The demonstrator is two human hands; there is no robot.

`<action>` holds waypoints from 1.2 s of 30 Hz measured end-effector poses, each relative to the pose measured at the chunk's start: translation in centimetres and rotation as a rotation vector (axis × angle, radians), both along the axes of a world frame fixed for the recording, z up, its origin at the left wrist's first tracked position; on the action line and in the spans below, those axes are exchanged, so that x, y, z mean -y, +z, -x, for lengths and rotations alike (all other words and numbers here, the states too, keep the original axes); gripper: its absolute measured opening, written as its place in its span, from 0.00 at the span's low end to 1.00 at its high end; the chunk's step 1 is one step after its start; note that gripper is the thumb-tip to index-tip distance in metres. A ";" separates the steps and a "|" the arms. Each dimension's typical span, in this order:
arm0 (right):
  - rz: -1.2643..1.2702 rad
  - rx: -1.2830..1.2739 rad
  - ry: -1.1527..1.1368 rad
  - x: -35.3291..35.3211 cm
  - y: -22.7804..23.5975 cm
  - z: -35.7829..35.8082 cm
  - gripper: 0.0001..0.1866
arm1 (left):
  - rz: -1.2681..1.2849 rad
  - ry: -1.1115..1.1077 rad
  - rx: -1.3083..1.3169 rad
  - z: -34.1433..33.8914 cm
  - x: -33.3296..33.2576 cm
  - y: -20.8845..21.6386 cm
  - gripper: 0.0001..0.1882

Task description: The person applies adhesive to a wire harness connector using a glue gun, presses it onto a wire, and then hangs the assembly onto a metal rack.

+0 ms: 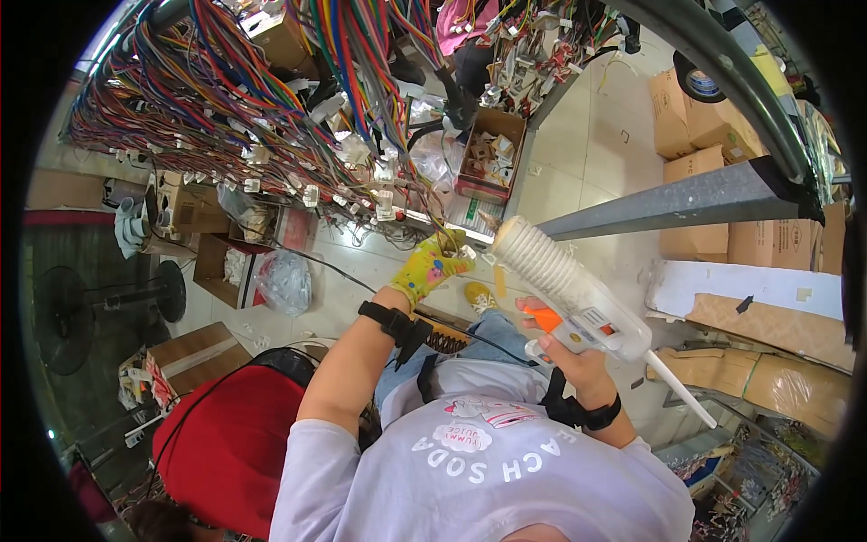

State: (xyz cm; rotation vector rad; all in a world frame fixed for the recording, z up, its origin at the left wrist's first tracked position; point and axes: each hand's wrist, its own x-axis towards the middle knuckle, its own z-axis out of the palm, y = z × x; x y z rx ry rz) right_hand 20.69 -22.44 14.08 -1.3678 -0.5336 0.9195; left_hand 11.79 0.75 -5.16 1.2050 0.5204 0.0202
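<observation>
My right hand (580,369) grips a white hot glue gun (551,271) with an orange trigger (545,318). A white glue stick (683,390) sticks out of its back end, and the nozzle points up and to the left. Just left of the nozzle is my left hand (426,268), in a yellow patterned glove, its fingers closed on a small white connector (464,254). Thin wires run up from there to the hanging wire bundles. The nozzle and the connector look close together, but I cannot tell whether they touch.
Multicoloured wire bundles (244,99) with white connectors hang ahead on the left. A grey metal bar (668,203) crosses at right, before cardboard boxes (695,126). A box of small parts (492,154) stands ahead. A person in a red top (230,443) is close on my left, near a fan (68,316).
</observation>
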 end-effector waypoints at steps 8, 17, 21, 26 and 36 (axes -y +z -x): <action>-0.002 0.002 0.000 -0.3 0.1 0.0 0.22 | -0.081 0.102 -0.119 -0.2 0.7 2.1 0.25; -0.043 0.010 0.025 -0.3 -0.3 0.2 0.25 | 0.184 0.225 -0.009 0.8 1.0 -2.2 0.17; -0.019 0.002 0.035 -0.1 -0.1 0.1 0.25 | -0.101 0.129 -0.268 0.2 0.7 0.6 0.17; -0.043 0.049 0.067 0.0 -0.5 0.2 0.26 | -0.669 0.041 0.098 2.9 -0.2 -1.9 0.23; -0.064 0.018 0.039 -0.3 -0.2 0.4 0.25 | -0.655 0.159 -0.065 4.1 -1.8 -0.9 0.20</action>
